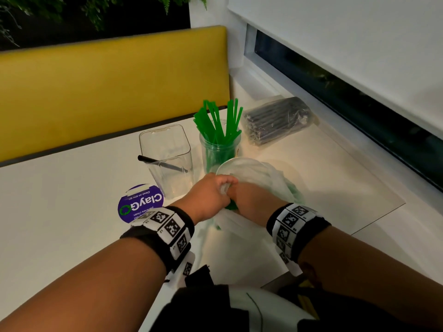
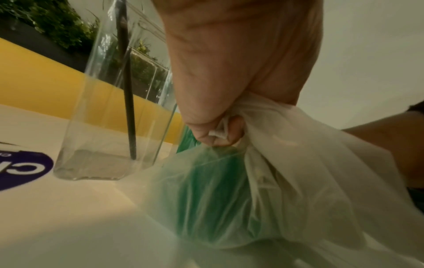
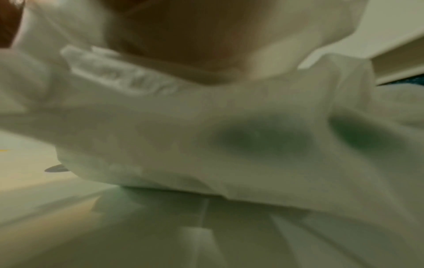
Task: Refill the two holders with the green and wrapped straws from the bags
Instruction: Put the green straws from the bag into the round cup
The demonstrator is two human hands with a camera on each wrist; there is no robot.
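Note:
A translucent white bag (image 1: 259, 176) with green straws (image 2: 213, 195) inside lies on the table in front of the holders. My left hand (image 1: 224, 188) grips the bag's bunched edge in a fist, as the left wrist view shows (image 2: 220, 134). My right hand (image 1: 249, 200) is pressed against the bag right beside the left one, its fingers hidden by plastic. The right wrist view is blurred, with bag film (image 3: 229, 145) filling it. A round clear holder (image 1: 219, 149) behind the bag holds several green straws. A square clear holder (image 1: 167, 159) holds one black straw (image 2: 128, 108).
A clear bag of dark wrapped straws (image 1: 278, 121) lies at the back right near the window sill. A purple round sticker (image 1: 141, 203) is on the white table (image 1: 60, 212) left of my hands. A yellow bench back (image 1: 107, 80) runs behind the table.

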